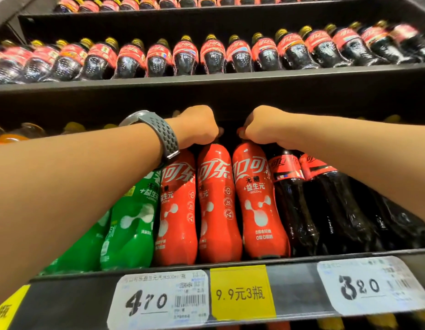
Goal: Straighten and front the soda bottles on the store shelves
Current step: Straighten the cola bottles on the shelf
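Three red-wrapped soda bottles stand at the shelf front. My left hand [197, 126], with a grey watch on the wrist, grips the top of the middle red bottle [218, 206]. My right hand [259, 125] grips the top of the right red bottle [256, 201]. Both caps are hidden under my curled fingers. The left red bottle [176, 210] stands beside them, its top hidden behind my left wrist. Green bottles [130, 225] sit to the left, and dark cola bottles [299, 206] with red labels stand to the right, under my right forearm.
A shelf [206, 81] just above my hands carries a long row of dark cola bottles [213, 55], with another row higher up. The front rail [294, 284] holds white price tags [159, 298] and a yellow promo tag [241, 292]. Orange bottles [13, 135] sit far left.
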